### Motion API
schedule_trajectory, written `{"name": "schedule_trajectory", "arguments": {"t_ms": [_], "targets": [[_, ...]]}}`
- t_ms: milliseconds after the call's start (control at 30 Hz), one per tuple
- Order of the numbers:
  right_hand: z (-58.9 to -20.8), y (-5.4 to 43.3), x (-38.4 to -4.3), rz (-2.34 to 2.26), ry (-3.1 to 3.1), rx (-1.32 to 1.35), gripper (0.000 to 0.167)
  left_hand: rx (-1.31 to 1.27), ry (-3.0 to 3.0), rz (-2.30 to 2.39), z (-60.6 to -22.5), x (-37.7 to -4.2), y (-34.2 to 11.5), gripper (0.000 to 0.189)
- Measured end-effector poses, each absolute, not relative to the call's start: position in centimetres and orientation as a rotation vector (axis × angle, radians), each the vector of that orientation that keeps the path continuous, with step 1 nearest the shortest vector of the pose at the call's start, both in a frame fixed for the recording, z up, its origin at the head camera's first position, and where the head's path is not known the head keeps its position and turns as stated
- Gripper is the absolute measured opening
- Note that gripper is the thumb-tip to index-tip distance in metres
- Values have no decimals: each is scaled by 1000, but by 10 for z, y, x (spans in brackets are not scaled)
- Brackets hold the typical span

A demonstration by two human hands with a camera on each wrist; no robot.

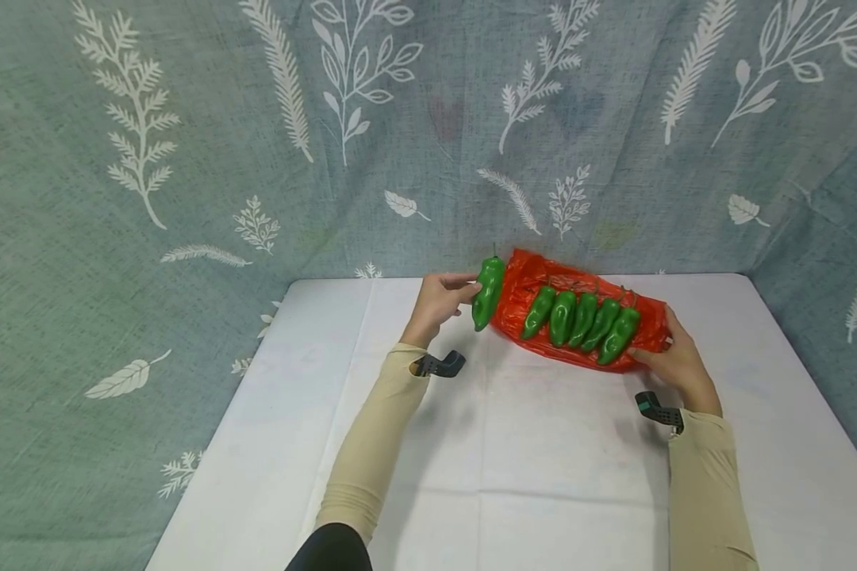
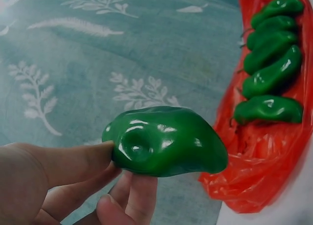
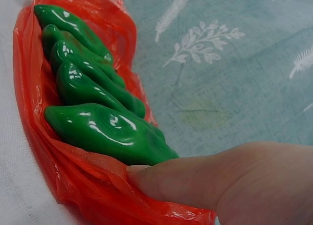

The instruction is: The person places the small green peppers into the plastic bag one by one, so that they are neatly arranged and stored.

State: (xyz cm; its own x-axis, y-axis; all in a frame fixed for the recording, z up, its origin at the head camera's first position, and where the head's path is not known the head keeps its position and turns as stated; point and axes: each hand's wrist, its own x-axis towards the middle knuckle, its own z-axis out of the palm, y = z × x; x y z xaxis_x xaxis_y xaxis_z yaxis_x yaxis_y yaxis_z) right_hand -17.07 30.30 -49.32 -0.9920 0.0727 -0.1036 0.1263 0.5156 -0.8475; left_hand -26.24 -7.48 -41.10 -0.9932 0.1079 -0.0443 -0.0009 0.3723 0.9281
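Note:
Above the left end of a red plastic bag point(image 1: 516, 295), my left hand point(image 1: 437, 308) pinches a glossy green pepper point(image 1: 489, 295), stem upward. The left wrist view shows the thumb at one end of that pepper point(image 2: 171, 144) and fingertips below it. Several more green peppers point(image 1: 561, 319) lie side by side in a row on the spread bag. My right hand point(image 1: 680, 366) grips the bag's right end, its thumb point(image 3: 166, 181) on the red plastic beside the nearest pepper point(image 3: 102, 129). The other right fingers are hidden in the right wrist view.
A white cloth point(image 1: 543, 444) covers the table under the bag. Blue-green fabric with white leaf prints point(image 1: 443, 174) hangs right behind the table's back edge and down its sides. Each wrist carries a small black device point(image 1: 443, 364). A dark rounded shape point(image 1: 332, 549) shows at the bottom.

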Motion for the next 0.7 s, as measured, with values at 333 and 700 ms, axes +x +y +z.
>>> {"name": "schedule_trajectory", "arguments": {"t_ms": [333, 700], "targets": [[-493, 304, -170, -1508, 2683, 189, 105, 81, 2499, 1716, -415, -276, -59, 28], [-496, 305, -173, -1488, 2702, 195, 104, 59, 2521, 1698, -424, -289, -45, 27]]}}
